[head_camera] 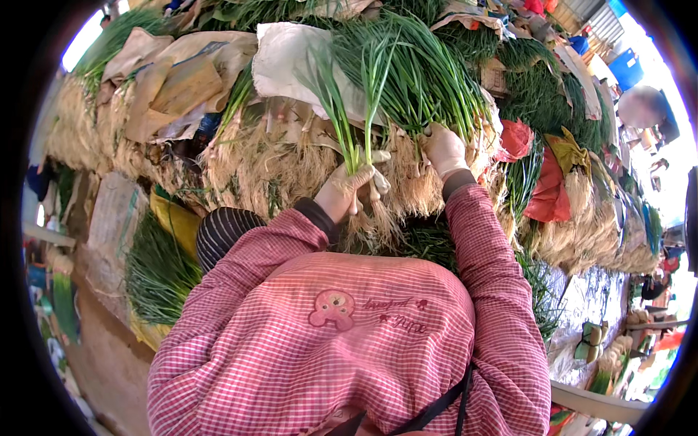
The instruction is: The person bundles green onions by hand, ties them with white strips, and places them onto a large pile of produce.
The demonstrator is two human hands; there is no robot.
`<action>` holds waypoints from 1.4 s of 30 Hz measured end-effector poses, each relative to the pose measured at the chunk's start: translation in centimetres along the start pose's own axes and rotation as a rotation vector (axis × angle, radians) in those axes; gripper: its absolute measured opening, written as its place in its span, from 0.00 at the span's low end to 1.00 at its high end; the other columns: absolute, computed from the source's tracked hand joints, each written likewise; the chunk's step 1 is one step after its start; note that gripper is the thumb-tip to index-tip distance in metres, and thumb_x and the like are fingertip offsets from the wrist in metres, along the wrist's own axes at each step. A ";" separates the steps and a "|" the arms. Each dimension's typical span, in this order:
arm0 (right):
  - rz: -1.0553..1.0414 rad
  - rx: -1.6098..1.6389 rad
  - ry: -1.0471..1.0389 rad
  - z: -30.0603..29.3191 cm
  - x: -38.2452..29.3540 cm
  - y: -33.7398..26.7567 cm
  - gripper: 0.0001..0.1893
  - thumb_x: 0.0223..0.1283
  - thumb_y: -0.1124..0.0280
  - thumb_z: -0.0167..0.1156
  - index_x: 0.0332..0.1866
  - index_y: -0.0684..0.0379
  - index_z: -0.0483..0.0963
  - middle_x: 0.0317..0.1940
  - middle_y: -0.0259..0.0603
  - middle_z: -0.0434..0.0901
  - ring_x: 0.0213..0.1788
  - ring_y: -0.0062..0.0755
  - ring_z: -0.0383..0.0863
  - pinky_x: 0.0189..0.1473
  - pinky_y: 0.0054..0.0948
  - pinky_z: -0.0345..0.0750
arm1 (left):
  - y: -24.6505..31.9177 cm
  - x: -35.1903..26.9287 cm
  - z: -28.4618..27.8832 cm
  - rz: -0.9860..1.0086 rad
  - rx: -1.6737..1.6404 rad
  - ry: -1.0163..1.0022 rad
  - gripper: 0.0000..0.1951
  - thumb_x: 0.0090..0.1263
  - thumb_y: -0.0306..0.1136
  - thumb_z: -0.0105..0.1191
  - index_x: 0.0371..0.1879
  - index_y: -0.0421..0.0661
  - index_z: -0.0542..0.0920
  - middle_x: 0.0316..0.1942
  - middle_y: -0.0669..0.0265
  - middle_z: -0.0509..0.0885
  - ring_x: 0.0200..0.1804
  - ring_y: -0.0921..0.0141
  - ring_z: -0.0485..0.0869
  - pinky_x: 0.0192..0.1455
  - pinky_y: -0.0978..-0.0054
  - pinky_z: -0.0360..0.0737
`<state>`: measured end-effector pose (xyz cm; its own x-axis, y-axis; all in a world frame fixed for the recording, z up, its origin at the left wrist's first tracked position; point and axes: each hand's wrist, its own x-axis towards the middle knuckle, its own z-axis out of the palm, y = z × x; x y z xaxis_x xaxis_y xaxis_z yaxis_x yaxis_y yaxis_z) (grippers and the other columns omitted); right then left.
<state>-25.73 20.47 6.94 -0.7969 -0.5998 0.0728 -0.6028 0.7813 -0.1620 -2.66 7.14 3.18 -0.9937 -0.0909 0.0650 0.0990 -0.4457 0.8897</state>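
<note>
My left hand (351,185), in a pale thin glove, holds a few leafy allium plants (349,144), which look like green garlic. Their leaves point up and away, while white bulbs and stringy roots (379,220) hang below my fingers. To the right, my gloved right hand (444,148) is closed around stems at the front of a large heap of the same plants (406,76). The fingertips are partly hidden among the stems there. Tan roots (417,185) form a thick fringe along the heap's near side, just beyond both hands.
A white woven sack (289,62) and brown sacking (191,73) cover parts of the heap. Red plastic (549,188) lies to the right. Green leaves in a yellow sack (163,267) stand at lower left, beside a striped rounded item (226,234). A person (649,111) is at far right.
</note>
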 end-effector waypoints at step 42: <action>-0.318 0.169 -0.194 2.2 -10.5 -7.8 0.18 0.71 0.51 0.54 0.45 0.58 0.75 0.36 0.40 0.83 0.34 0.36 0.85 0.38 0.36 0.82 | -2.4 -2.4 -2.3 -0.331 -0.125 0.392 0.12 0.73 0.32 0.56 0.51 0.45 0.74 0.50 0.57 0.85 0.28 0.74 0.83 0.27 0.77 0.85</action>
<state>-12.54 20.32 5.29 -0.5398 -0.8409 -0.0387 -0.7900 0.5219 -0.3218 -0.38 6.43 -0.14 -0.8812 -0.2425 -0.4058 -0.1881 -0.6078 0.7715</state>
